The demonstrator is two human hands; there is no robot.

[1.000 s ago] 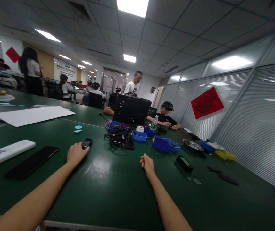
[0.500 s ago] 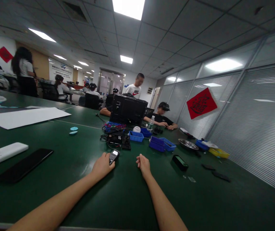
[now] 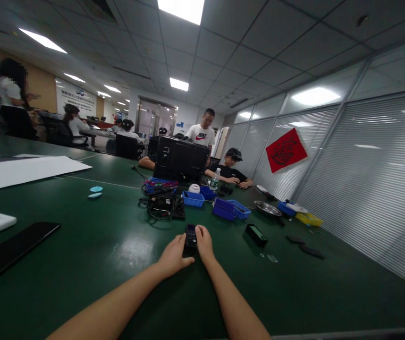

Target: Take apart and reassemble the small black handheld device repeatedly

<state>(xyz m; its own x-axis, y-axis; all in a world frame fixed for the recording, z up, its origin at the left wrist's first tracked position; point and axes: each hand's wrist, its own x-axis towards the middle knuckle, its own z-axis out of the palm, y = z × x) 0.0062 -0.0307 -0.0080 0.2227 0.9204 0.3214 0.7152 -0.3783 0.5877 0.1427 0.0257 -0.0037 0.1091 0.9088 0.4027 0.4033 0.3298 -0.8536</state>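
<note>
A small black handheld device (image 3: 190,238) with a little screen at its far end and buttons lies between my hands, just above or on the green table. My left hand (image 3: 173,255) grips it from the left, the thumb across its near end. Along its right side, the fingers of my right hand (image 3: 205,243) are closed against it. Its underside is hidden. Beyond it are a black box with cables (image 3: 160,202) and a blue tray (image 3: 193,199). To the right sits a black box-shaped device (image 3: 257,234) with a greenish display.
A monitor (image 3: 181,159) stands at the back, near a bottle (image 3: 215,179) and a baseball (image 3: 194,188). Right of these are a purple-blue bin (image 3: 223,209), a metal dish (image 3: 268,208) and a yellow tray (image 3: 308,218). A long black panel (image 3: 14,250) lies left. Other people sit and stand beyond.
My left hand has brought the handheld device to the right, in front of me. My right hand has closed in on its right side. The view has shifted somewhat to the right.
</note>
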